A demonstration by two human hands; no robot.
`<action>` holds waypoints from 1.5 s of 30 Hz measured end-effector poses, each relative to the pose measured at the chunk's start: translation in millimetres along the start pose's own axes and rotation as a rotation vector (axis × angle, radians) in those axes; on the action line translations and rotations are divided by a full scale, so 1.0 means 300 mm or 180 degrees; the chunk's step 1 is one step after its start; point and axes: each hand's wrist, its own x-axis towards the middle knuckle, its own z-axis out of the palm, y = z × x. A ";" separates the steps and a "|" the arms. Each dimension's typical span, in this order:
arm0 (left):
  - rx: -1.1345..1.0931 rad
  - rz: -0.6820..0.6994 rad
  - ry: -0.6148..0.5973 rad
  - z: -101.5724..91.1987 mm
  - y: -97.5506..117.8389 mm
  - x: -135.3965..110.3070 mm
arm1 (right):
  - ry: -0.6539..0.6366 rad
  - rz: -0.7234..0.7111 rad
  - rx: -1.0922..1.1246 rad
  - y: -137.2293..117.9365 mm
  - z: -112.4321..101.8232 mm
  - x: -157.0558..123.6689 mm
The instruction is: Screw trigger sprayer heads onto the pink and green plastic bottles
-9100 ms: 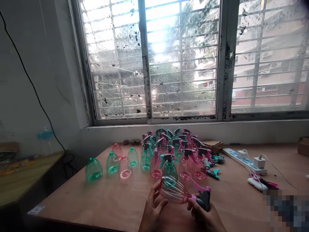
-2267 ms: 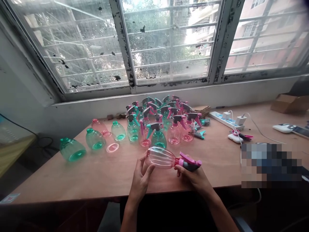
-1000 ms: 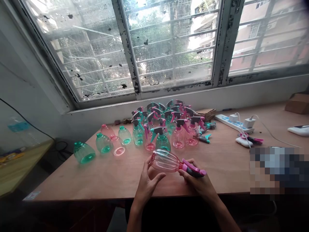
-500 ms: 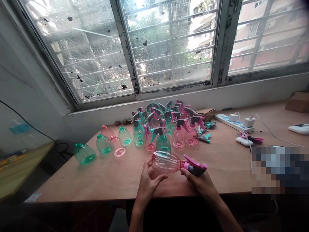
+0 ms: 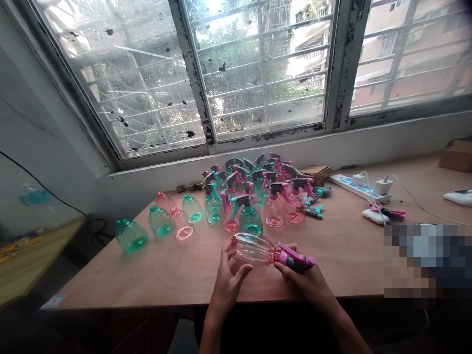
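Observation:
A clear pink spray bottle (image 5: 254, 249) lies sideways between my hands above the near edge of the table, its base to the left. My left hand (image 5: 229, 278) holds it round the base end, thumb below. On its neck sits a pink and grey trigger spray head (image 5: 297, 258), and my right hand (image 5: 304, 278) is closed round that head and collar. Just beyond stands a green spray bottle (image 5: 250, 219) with its head on. Behind it several pink and green spray bottles (image 5: 275, 209) stand grouped together.
Several bottles without heads, among them a green bottle (image 5: 132, 236), are at the left on the wooden table (image 5: 147, 280). Loose spray heads (image 5: 314, 211) lie right of the group. A white power strip (image 5: 359, 188) with chargers and pink-handled scissors (image 5: 391, 212) are farther right.
The spray head has turned a little about the bottle's neck, with its trigger tilting. My right hand's fingers have shifted and now show behind the head. My left hand keeps its hold.

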 end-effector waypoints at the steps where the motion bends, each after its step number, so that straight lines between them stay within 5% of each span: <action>1: -0.0027 -0.0005 0.0020 -0.002 0.001 0.001 | -0.0003 -0.0002 -0.0004 -0.002 0.001 -0.001; 10: 0.0086 0.0322 0.0073 -0.003 0.018 0.020 | 0.0025 0.0143 0.0198 0.002 0.006 0.007; 45: -0.0036 0.0143 -0.0007 -0.019 0.036 0.008 | 0.0042 0.0120 0.0061 -0.013 -0.001 0.005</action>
